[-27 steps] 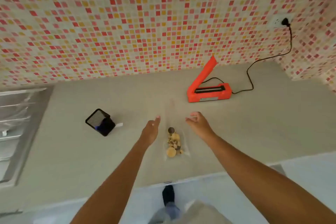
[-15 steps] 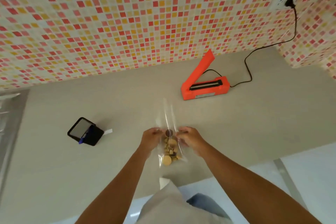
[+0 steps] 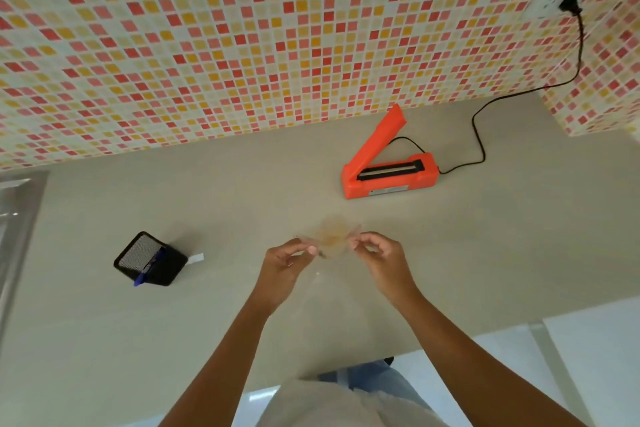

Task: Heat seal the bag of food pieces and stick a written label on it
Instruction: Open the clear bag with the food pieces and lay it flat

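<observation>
Nothing is sealed or labelled yet, I judge: the orange heat sealer sits lid-up, well apart from my hands, and the white label slip lies beside the mesh pen holder. My left hand and right hand each pinch an edge of the clear bag of food pieces, stretched between them. It is too blurred to tell its long axis or where its mouth points.

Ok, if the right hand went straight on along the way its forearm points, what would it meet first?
The blurred bag that the right hand pinches. Past that, only bare counter up to the tiled wall, it seems; the heat sealer lies right of that line.
</observation>
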`<state>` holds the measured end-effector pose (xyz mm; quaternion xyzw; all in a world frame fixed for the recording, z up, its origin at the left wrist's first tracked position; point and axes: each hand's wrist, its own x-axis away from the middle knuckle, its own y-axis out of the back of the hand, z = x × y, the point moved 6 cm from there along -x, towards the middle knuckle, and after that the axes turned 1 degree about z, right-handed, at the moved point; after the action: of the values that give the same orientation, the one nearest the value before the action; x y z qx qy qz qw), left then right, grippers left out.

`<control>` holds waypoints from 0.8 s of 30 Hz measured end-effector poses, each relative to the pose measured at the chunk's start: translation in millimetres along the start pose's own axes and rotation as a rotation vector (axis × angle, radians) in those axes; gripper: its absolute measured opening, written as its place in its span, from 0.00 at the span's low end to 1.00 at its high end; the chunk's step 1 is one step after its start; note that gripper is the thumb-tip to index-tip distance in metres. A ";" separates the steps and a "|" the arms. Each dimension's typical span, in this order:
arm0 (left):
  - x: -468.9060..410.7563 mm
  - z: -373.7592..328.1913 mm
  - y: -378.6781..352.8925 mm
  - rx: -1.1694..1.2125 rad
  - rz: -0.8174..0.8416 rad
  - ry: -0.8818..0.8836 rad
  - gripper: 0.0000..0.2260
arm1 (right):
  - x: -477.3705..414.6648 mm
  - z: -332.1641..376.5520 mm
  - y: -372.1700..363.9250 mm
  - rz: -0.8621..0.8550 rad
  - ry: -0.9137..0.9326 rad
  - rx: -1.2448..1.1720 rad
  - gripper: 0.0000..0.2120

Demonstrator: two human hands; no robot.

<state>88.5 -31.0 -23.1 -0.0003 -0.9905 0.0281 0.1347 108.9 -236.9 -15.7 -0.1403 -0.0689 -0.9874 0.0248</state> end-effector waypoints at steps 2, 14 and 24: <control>-1.8 -0.7 -0.6 -0.009 -0.013 -0.023 0.07 | -1.7 3.0 0.8 0.010 0.040 0.031 0.08; -13.7 4.1 -4.7 0.058 -0.019 -0.005 0.10 | -4.7 -18.7 -2.6 0.054 0.013 0.217 0.14; -22.7 2.9 -9.8 -0.102 0.062 0.008 0.06 | -9.8 -15.3 -14.0 -0.053 0.011 0.147 0.04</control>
<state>109.7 -41.1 -31.5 -0.0379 -0.9896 -0.0183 0.1374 113.2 -224.9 -34.9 -0.1306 -0.1449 -0.9807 0.0093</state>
